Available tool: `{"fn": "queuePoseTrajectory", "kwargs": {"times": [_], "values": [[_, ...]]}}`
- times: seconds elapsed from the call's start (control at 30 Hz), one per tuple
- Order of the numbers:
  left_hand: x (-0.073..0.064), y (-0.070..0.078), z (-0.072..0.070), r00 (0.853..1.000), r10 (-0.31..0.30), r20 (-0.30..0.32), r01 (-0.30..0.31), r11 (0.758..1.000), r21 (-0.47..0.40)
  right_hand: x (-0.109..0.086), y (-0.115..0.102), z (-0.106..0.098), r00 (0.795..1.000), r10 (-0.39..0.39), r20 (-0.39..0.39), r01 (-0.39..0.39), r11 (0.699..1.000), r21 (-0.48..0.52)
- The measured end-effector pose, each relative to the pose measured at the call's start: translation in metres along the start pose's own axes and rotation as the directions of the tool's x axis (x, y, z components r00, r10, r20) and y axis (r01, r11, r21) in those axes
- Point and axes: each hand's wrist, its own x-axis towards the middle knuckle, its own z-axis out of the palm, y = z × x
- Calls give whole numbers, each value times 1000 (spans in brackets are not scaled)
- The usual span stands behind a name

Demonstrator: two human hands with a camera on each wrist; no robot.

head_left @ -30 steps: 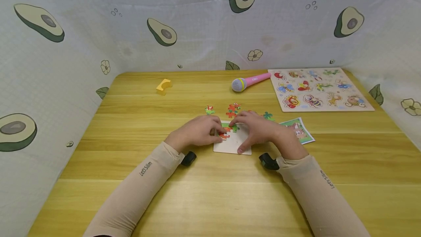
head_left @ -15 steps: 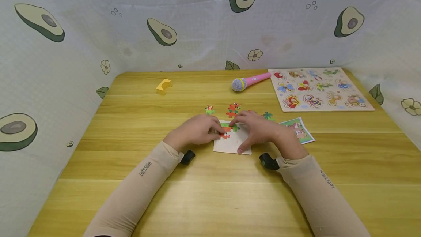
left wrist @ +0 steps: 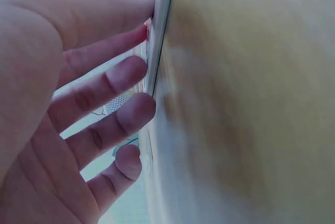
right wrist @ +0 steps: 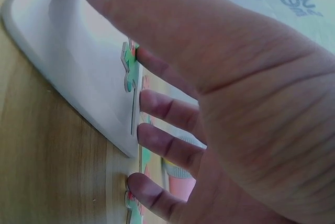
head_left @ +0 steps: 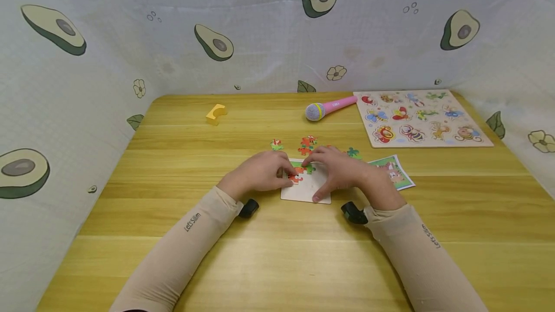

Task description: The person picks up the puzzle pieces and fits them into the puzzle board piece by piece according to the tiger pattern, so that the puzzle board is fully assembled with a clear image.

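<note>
A white puzzle board (head_left: pixel 301 193) lies on the table with several red, orange and green jigsaw pieces in its upper left part. My left hand (head_left: pixel 265 171) is at its left side, thumb and index finger pinching a red jigsaw piece (head_left: pixel 297 179). In the left wrist view, the other fingers (left wrist: pixel 131 114) are spread beside the board. My right hand (head_left: pixel 342 171) spans the board's right half. Its thumb rests at the near edge and its index finger touches a green piece (right wrist: pixel 129 69). The other right fingertips (right wrist: pixel 149 132) stand along the far edge.
Beyond the board lie loose jigsaw pieces (head_left: pixel 307 145), among them a green one (head_left: pixel 353 152). A picture card (head_left: pixel 396 172) sits right of my right hand. Farther back are a pink toy microphone (head_left: pixel 330 108), an insect puzzle board (head_left: pixel 433 141) and a yellow arch block (head_left: pixel 215 114).
My left thumb and fingers shift slightly up and back at the red piece. The right hand stays in place on the board.
</note>
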Motion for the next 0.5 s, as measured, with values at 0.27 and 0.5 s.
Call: {"fn": "queuePoseTrajectory", "kwargs": {"times": [0.27,0.5], "values": [[0,-3,1,999,-38,11,39,997,-71,0,0,1,1000,-5,-3,5,1000,6],[0,-11,1,994,-102,-29,94,974,-208,0,1,1,1000,5,-6,-5,1000,5]]}}
